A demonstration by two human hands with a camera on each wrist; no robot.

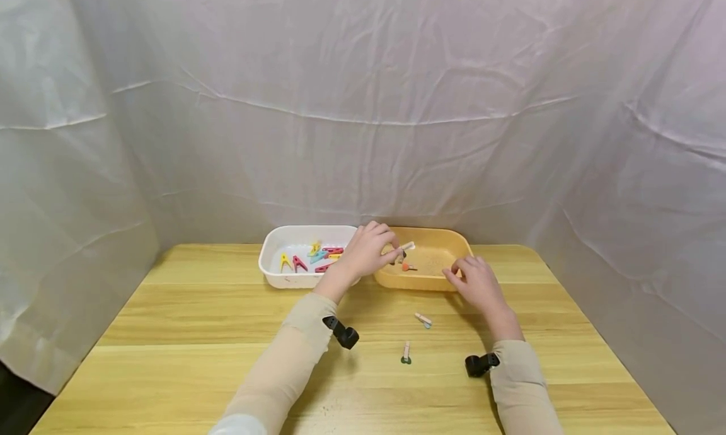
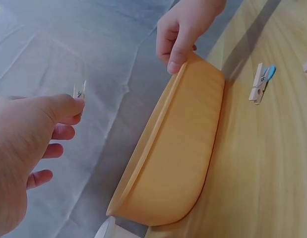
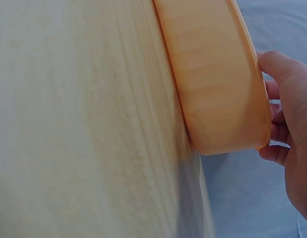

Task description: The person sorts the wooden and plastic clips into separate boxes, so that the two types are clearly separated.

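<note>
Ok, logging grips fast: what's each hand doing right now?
Left hand: pinches a wooden clothespin over the orange tub.
Right hand: grips the orange tub's near rim.

You'll find nothing to read here — no text, label, brand, number or sign shows on the orange tub [image 1: 448, 284], the white tub [image 1: 272, 274], the clothes pegs [image 1: 422, 320] or the wooden table [image 1: 187, 334] — all plain

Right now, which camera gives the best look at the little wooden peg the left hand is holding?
The head view: the wooden peg shows in the left hand over the orange tray. Left wrist shows only its tip; right wrist shows none.
</note>
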